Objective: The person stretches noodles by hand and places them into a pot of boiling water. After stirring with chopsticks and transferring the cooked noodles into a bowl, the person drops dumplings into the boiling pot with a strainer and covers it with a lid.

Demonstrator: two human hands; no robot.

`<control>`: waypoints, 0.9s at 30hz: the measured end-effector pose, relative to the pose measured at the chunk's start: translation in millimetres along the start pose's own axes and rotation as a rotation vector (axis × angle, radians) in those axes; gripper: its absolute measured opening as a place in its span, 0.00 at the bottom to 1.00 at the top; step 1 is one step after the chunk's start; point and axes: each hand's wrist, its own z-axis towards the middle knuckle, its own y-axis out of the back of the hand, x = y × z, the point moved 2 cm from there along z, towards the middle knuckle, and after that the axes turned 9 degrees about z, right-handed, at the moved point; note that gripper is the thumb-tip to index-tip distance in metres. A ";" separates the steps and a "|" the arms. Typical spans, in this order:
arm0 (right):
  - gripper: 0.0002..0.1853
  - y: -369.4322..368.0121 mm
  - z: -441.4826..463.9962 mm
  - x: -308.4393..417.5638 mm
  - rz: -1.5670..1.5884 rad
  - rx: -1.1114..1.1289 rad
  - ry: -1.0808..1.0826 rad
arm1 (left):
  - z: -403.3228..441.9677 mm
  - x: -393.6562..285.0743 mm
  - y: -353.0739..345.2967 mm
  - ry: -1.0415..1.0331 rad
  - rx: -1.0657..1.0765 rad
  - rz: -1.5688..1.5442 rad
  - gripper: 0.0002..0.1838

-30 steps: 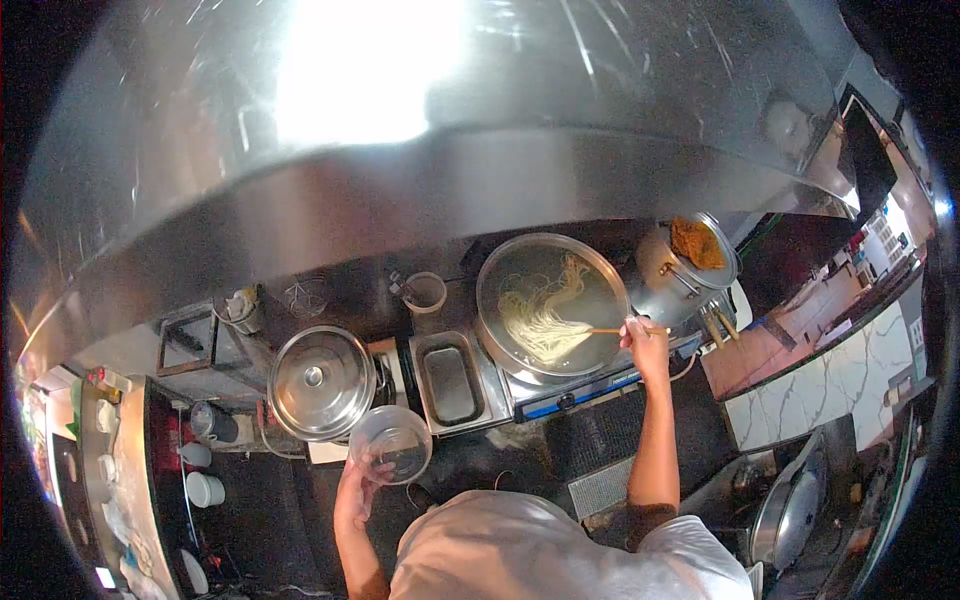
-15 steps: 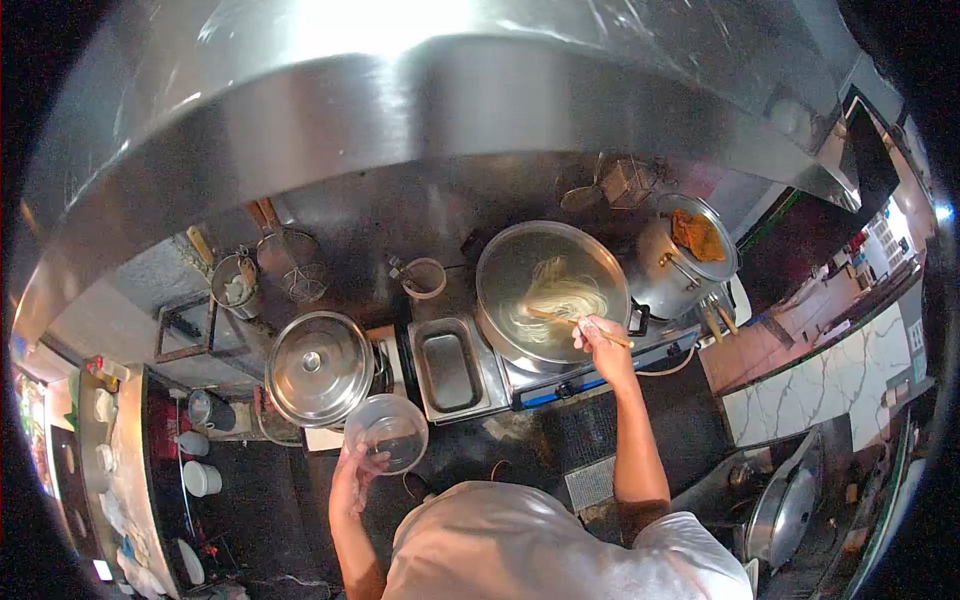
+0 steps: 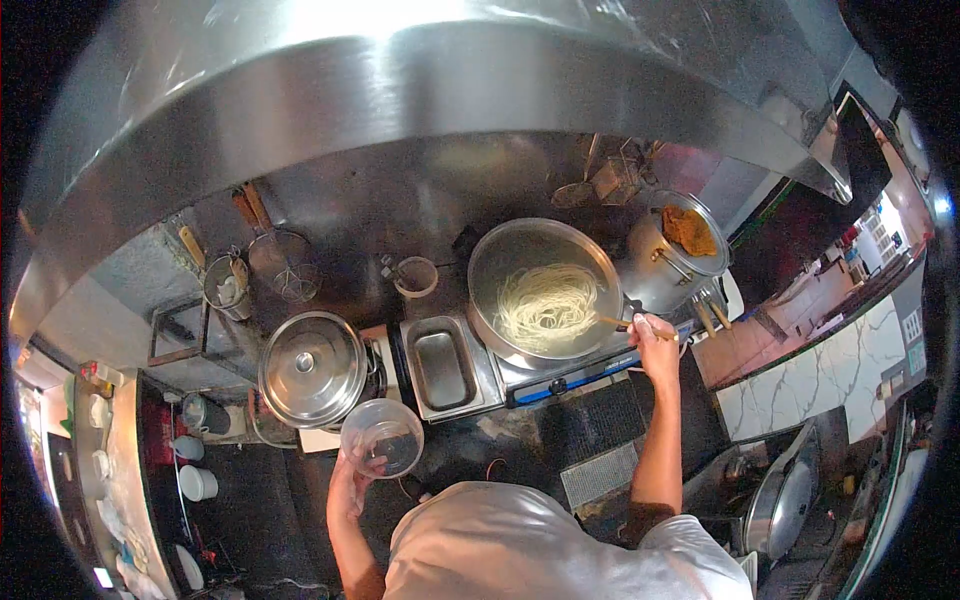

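Note:
Pale noodles (image 3: 548, 302) lie in liquid inside a large round metal pot (image 3: 490, 262) on the stove. At the pot's right rim, my right hand (image 3: 653, 342) is closed round wooden chopsticks (image 3: 664, 336), whose tips reach the noodles' right edge. My left hand (image 3: 354, 472) grips a clear round plastic container (image 3: 402, 440) from its lower left side, below a lidded metal pot (image 3: 312, 370). The container looks empty. Between the two pots sits a rectangular metal tray (image 3: 441, 368).
Another pot (image 3: 655, 262) with an orange-brown cloth (image 3: 688, 231) on its lid stands at the right. A small round pan (image 3: 415, 277) is behind the tray. Strainers (image 3: 284, 265) hang at the back left. The metal hood (image 3: 400, 90) spans overhead.
My right hand first moved left over the pot with the chopsticks, then back right to its rim. The noodles have gathered into a rounder heap. My left hand still holds the container.

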 end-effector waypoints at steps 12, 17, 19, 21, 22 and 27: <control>0.16 -103.2 -14.3 -15.3 0.082 0.050 0.165 | 3.4 -7.8 -4.9 0.019 0.025 0.055 0.35; 0.17 -93.8 -23.5 -3.1 0.257 0.304 -0.004 | 4.2 -4.0 -1.2 0.003 0.053 0.026 0.36; 0.16 -77.7 -24.0 -8.9 0.330 0.376 -0.079 | 3.9 -2.8 -0.6 0.013 0.038 0.022 0.36; 0.16 -54.8 -21.5 -20.8 0.378 0.361 -0.147 | -0.6 -3.7 -1.3 0.038 0.001 0.013 0.36; 0.15 -42.4 -20.8 -21.5 0.389 0.344 -0.146 | -2.3 -4.2 -2.1 0.041 0.005 0.034 0.36; 0.17 -0.4 -15.4 -19.6 0.258 0.107 -0.184 | -3.0 -6.8 -8.0 0.034 0.033 0.049 0.36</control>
